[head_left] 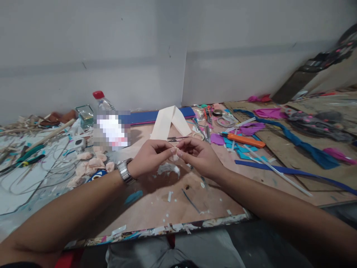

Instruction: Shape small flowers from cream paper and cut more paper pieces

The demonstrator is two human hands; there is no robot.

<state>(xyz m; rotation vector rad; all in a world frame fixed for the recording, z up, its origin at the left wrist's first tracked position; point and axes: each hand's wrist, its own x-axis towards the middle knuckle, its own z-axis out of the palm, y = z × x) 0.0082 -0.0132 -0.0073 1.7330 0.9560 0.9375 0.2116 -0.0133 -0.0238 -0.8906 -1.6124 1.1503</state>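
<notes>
Over the middle of the worktable, my left hand (150, 154) and my right hand (200, 155) meet at the fingertips. Both are closed in a pinch on a small pale, crumpled piece (175, 156), mostly hidden by the fingers; its material is hard to make out. Just behind the hands stands a folded cream paper strip (163, 121), bent into a peak. Several pale peach crumpled pieces (96, 163) lie in a cluster beyond my left wrist. Below my fingers, a grey-white smear (169, 169) marks the wooden tabletop (167, 208).
A red-capped bottle (103, 100) stands at the back left, near a blurred-out bright patch. Green-handled pliers (30, 154) and wires lie left. To the right are an orange utility knife (245, 140), a blue strip (295, 171), a clear stick (279, 173) and coloured paper scraps.
</notes>
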